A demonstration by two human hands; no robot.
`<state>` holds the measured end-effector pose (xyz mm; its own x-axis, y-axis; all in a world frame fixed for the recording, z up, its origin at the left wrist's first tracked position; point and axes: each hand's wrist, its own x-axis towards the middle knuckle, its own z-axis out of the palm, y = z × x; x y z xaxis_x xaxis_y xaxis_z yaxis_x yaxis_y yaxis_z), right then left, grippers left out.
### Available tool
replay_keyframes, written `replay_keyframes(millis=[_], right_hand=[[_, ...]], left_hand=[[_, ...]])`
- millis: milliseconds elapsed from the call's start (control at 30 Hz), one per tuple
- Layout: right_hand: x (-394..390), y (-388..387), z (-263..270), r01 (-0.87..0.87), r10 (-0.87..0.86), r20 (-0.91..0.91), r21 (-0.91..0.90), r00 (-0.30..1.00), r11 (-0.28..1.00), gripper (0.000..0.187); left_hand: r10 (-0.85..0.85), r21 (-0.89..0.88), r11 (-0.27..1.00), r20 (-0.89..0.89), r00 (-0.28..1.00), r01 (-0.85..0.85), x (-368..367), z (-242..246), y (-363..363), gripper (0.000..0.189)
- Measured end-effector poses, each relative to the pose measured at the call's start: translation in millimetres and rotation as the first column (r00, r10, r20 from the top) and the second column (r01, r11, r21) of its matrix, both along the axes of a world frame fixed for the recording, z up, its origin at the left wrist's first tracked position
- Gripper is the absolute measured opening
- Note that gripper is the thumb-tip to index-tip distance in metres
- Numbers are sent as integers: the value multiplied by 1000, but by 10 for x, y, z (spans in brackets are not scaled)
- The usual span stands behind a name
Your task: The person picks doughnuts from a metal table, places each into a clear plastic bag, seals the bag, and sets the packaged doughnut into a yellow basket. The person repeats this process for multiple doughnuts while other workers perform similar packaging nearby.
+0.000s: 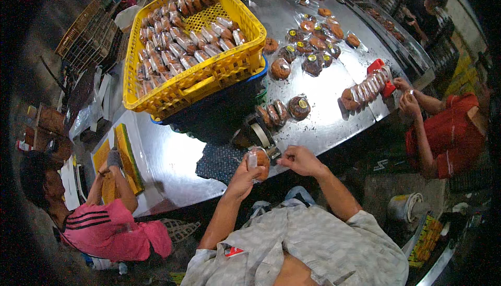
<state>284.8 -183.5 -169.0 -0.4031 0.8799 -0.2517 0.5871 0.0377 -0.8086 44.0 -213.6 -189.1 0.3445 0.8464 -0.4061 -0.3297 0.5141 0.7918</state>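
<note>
My left hand [241, 180] holds a wrapped doughnut [260, 162] upright at the table's near edge. Just right of it, my right hand [300, 161] has thumb and forefinger brought together beside a tape dispenser [261, 135]; whether a bit of tape is between them cannot be told. Behind the dispenser, several wrapped doughnuts [274, 113] stand in a short row, with a dark doughnut bearing a yellow sticker [299, 107] at the right end. A dark patterned cloth [220, 163] lies left of my left hand.
A yellow plastic crate [195, 75] of wrapped doughnuts stands at the back left. More bagged doughnuts [312, 65] lie across the metal table [332, 129]. A person in red [446, 137] works at the right by a red tape dispenser [387, 89]; a person in pink [105, 227] cuts a yellow slab [129, 156] at left.
</note>
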Motion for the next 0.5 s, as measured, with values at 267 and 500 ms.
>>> replay_keyframes(millis=[267,500], right_hand=[[-17,102,333,3,8,59,-188,998,982,56],[258,101,169,-63,105,-134,285,985,956,53]], left_hand=[[-277,58,961,160,948,271,214,172,45,57],[-104,-271,950,193,976,155,316,67,226,51]])
